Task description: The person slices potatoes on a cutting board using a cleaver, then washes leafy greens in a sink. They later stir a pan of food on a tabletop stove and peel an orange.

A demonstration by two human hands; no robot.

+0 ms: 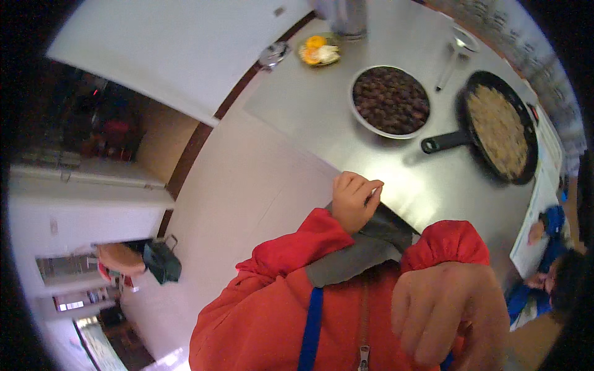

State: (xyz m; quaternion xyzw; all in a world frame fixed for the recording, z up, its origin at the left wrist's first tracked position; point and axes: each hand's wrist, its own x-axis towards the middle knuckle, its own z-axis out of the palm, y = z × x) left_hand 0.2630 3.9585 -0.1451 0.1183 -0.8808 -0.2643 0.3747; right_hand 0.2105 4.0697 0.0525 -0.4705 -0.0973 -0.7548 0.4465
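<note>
My left hand (355, 199), in a red sleeve, is raised at the near edge of the steel table (394, 162). Its fingers are curled, with thumb and forefinger tips close together; whether something thin is pinched there is unclear. Close to the camera, my right hand (450, 310) hangs blurred before my red jacket (260, 320), back of the hand up and fingers bent down. Its palm is hidden. On the table stands a metal bowl (359, 118) full of dark brown pieces. Right of it, a black frying pan (531, 162) holds a pale, crumbly layer, its handle pointing towards the bowl.
Beyond the pan lies a ladle or large spoon (448, 69). A plate of peeled orange fruit (318, 50) sits at the table's far left, near a clear container (345, 18). Rightward, a person in blue (547, 273) is beside a white board or sheet (529, 246).
</note>
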